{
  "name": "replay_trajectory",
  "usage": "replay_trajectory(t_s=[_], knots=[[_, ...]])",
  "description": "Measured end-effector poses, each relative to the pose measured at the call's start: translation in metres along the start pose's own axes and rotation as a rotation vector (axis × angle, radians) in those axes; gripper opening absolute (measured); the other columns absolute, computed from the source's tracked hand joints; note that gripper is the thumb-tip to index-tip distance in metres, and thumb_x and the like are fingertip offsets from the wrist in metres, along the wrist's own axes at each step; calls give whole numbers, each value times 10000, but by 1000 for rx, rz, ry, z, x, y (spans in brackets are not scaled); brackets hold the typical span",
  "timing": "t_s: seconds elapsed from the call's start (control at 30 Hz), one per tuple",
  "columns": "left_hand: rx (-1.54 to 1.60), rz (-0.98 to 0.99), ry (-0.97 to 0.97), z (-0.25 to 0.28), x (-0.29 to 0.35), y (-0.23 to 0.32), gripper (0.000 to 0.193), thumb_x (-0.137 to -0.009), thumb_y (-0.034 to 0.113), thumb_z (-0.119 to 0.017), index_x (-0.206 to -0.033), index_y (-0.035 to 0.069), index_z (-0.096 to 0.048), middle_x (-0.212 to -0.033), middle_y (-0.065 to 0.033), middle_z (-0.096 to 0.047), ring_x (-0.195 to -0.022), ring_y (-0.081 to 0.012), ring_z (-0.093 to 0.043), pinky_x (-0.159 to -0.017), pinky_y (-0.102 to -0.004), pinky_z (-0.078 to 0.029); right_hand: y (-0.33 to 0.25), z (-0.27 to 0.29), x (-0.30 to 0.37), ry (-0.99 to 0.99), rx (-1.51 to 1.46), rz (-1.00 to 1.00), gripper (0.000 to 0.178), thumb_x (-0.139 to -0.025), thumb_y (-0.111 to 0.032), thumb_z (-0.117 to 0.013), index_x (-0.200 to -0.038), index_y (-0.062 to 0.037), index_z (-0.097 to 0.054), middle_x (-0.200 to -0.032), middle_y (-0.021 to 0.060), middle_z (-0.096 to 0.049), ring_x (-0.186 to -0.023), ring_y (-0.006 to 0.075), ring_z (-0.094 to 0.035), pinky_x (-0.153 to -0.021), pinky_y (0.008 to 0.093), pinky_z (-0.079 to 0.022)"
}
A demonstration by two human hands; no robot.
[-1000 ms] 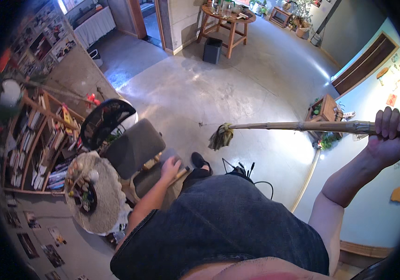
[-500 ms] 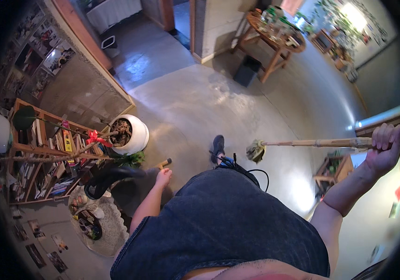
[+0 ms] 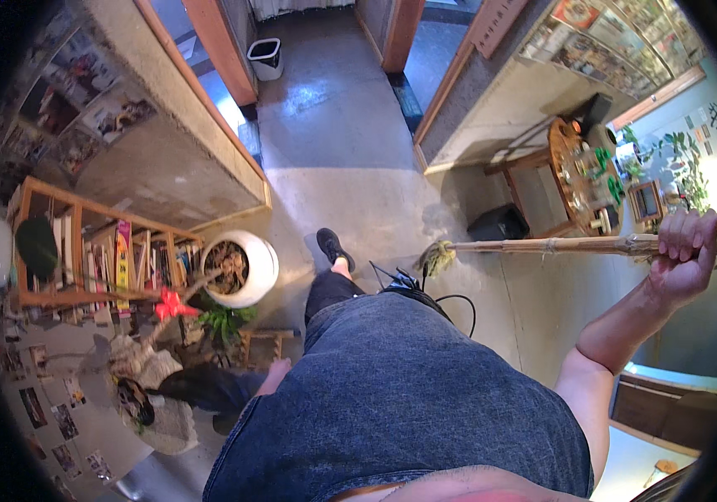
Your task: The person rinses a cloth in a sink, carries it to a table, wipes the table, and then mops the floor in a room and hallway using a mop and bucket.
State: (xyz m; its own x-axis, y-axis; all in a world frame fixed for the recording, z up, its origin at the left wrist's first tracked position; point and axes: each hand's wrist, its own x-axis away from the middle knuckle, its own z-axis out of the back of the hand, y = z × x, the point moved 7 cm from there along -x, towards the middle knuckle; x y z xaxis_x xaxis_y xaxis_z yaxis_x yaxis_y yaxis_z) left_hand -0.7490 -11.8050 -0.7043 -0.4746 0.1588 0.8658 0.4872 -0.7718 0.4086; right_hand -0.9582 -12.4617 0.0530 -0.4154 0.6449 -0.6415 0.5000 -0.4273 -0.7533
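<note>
My right hand (image 3: 686, 251) is raised out at the right, its fingers wrapped round a bamboo pole. The pole looks like the handle of a mop (image 3: 546, 246), held nearly level across the view from right to middle. At its far end is a small frayed, yellow-green mop head (image 3: 436, 258), just ahead of my waist. My left hand (image 3: 278, 370) hangs low at my left side, near a small wooden stool (image 3: 265, 343). Only a little of that hand shows, and its fingers are too unclear to read.
A large white plant pot (image 3: 262, 268) stands left ahead, beside a bookshelf (image 3: 91, 209). Ahead, a passage between walls holds a white-rimmed bin (image 3: 266, 60). A round wooden table (image 3: 566, 176) and a black bin (image 3: 499, 223) stand right ahead. Cables (image 3: 454, 299) hang at my waist.
My view has turned left, bringing the passage to the middle. A foot now shows farther left and ahead. My left hand has drawn back; my right hand keeps its grip on the mop.
</note>
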Motion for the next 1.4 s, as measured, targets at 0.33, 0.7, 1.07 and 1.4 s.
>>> replay_trajectory(t_s=[0.33, 0.7, 1.07, 1.4], knots=[[51, -114, 41, 139, -188, 393, 102, -883, 182, -597, -908, 92, -636, -726, -41, -574, -602, -145, -529, -540, -317, -434, 185, -51, -233, 367, 131, 112, 381, -1050, -239, -400, -680, -182, -326, -545, -62, -216, -478, 87, -201, -462, 252, -239], [622, -624, 48, 226, -316, 770, 135, -965, 180, -553, -875, 85, -585, -708, 8, -505, -594, -115, -507, -521, -267, -420, 422, -101, -467, 756, 445, 258, 297, -965, -257, -553, -777, -35, -615, -724, 0, -593, -691, 108, -592, -648, 235, -486], [-151, -145, -27, 122, -431, 893, 135, -908, 192, -597, -834, 82, -573, -740, -37, -558, -591, -176, -564, -539, -338, -479, 626, -78, -693, 795, 251, 211, 258, -901, -224, -616, -739, -135, -435, -625, -12, -402, -500, 114, -395, -465, 284, -321], [-800, -873, -260, 100, -639, 1273, 147, -895, 215, -615, -860, 79, -572, -820, -75, -641, -598, -198, -599, -542, -370, -506, 705, 7, -840, 956, 578, 246, 353, -911, -221, -611, -606, -156, -445, -506, -68, -345, -382, 63, -317, -379, 248, -257]])
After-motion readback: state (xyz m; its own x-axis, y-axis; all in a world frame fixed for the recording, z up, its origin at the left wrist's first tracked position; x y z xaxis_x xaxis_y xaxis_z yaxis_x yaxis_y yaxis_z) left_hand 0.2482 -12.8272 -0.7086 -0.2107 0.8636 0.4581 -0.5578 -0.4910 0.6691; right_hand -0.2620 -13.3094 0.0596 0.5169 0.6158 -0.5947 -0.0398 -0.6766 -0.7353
